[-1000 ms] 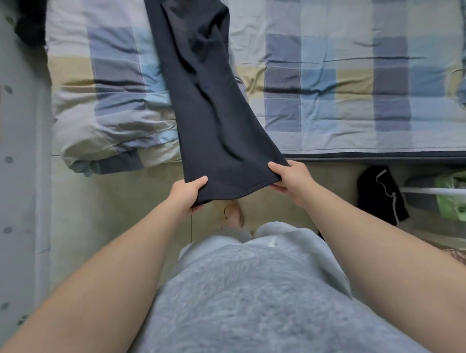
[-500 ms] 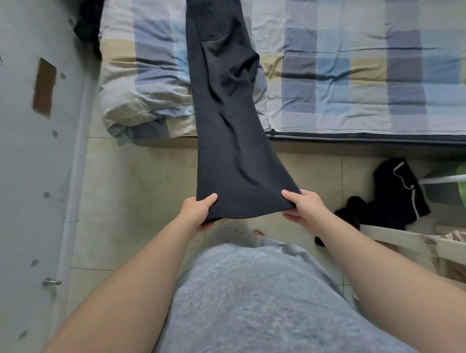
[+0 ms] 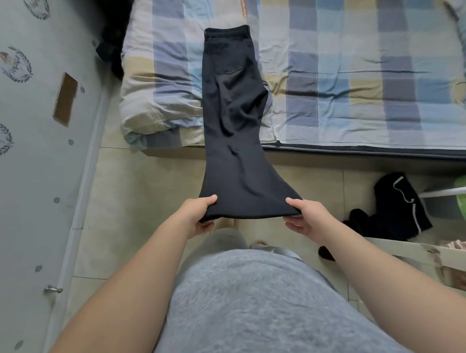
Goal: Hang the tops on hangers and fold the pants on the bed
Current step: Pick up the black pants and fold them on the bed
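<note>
The left grip (image 3: 199, 216) is clamped on one corner of the hem of the black pants (image 3: 231, 109), thumb on top and fingers curled beneath. The right grip (image 3: 306, 218) pinches the other corner the same way, so the flared leg end is stretched taut between them above the floor (image 3: 147, 193). The waistband and seat of the pants lie flat on the checked bed (image 3: 355, 64), back pocket up, and the legs run off the mattress edge toward the person. They look doubled leg on leg, so the step in hand is probably the lengthwise fold. To do it well, both corners should stay level and evenly tensioned while the hem is carried forward over the bed. The creases around the thigh want pulling flat first, or they will be folded in. The hem should then land square on the waistband, not skewed. The waistband has nothing pinning it, so a hard tug might drag it off the quilt. By count there are one pair of pants in hand, two grips and one bed with what seems one pillow (image 3: 465, 51) at its right edge. One dark heap (image 3: 399, 209) with white trim lies on the floor, though I cannot tell how many garments are in it. Another dark bundle (image 3: 111, 48) sits by the bed's far corner. No hanger shows.
</note>
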Demonstrator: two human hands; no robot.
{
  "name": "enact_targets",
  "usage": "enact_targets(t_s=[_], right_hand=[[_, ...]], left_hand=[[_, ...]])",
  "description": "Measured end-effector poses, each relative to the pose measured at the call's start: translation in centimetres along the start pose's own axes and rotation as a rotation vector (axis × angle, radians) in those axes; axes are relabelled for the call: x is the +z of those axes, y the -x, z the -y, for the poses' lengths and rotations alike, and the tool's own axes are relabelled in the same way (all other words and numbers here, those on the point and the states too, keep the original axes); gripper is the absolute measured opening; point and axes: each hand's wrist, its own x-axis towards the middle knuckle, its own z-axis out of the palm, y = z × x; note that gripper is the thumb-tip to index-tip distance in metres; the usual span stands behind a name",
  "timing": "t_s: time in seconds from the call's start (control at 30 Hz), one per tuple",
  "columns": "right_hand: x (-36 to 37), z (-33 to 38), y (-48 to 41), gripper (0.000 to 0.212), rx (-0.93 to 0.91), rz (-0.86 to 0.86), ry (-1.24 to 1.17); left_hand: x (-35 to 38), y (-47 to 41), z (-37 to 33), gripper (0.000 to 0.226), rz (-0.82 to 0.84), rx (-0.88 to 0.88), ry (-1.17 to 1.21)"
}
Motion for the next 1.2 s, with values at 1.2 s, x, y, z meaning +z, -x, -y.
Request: enact_targets(t_s=[1.2], right_hand=[[20.1, 54.9, -32.4, 0.016, -0.049, -0.165, -0.263]], left_hand=[[2.2, -29.6, -59.2, 0.014, 0.106, -0.035, 0.207]])
